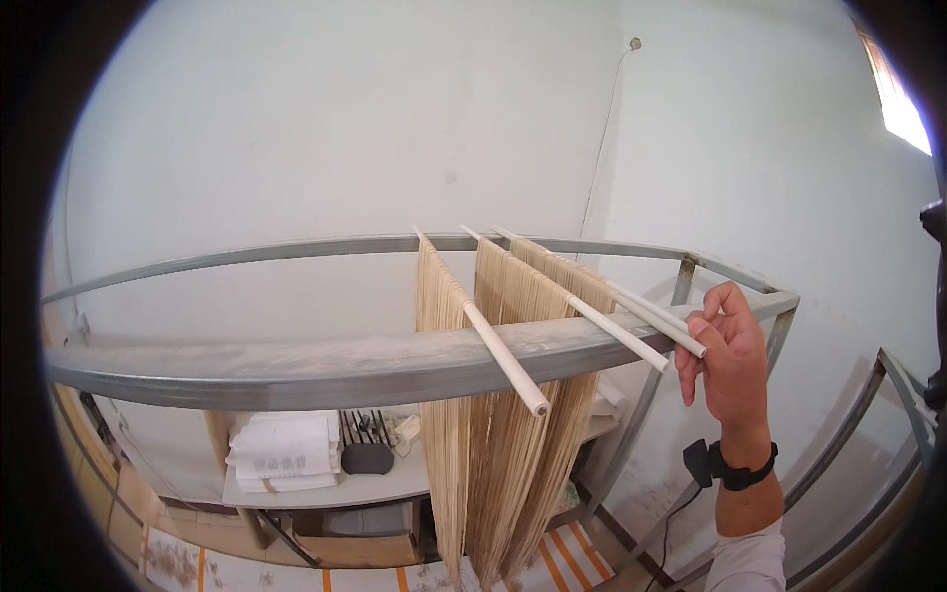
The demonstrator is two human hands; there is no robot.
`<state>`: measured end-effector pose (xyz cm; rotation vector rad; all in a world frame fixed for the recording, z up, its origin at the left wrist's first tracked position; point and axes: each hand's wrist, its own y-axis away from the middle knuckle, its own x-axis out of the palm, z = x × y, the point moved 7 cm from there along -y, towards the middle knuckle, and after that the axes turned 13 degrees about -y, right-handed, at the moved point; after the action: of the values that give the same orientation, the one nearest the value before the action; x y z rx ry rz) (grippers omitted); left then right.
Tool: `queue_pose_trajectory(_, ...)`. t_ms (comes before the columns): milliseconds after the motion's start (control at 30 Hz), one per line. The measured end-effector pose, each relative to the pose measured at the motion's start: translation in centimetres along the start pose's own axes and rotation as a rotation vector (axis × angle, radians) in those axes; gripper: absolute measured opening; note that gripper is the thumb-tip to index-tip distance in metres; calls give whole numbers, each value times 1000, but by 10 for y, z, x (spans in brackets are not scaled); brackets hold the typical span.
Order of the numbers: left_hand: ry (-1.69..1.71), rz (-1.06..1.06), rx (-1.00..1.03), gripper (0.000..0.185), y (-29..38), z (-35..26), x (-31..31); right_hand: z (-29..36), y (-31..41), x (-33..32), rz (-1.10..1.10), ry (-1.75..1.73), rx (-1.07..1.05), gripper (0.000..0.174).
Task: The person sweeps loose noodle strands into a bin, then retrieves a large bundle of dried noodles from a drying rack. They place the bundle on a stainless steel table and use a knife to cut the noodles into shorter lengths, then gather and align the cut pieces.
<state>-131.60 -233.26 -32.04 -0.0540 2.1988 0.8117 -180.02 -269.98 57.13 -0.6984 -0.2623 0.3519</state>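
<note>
My right hand [723, 344], wearing a black wristband with a small device [729, 462], holds the near end of the rightmost white rod [662, 320] between thumb and fingers. A second thin rod appears to run close behind it, partly hidden. Two more rods, a middle rod [625, 338] and a left rod [510, 364], lie across the front and back rails of a metal frame. Long beige strands [444, 459], which look like noodles, hang from the rods in dense curtains [529, 277]. My left hand is out of view.
The front rail [259, 370] has pale dust on top. Below stands a table [392, 488] with a stack of white printed bags [285, 451] and a dark grey object [368, 459]. A cardboard box [355, 544] sits underneath. Another metal frame [836, 429] is at right.
</note>
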Motion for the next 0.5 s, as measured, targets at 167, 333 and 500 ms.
queue_pose_trajectory(167,18,6,-17,17,1,4,4,0,7,41,54,-84,36,16)
queue_pose_trajectory(333,46,11,-37,18,7,8,12,5,14,76,64,-65,41,17)
queue_pose_trajectory(500,66,21,-56,18,15,17,21,6,22,106,87,-72,48,19)
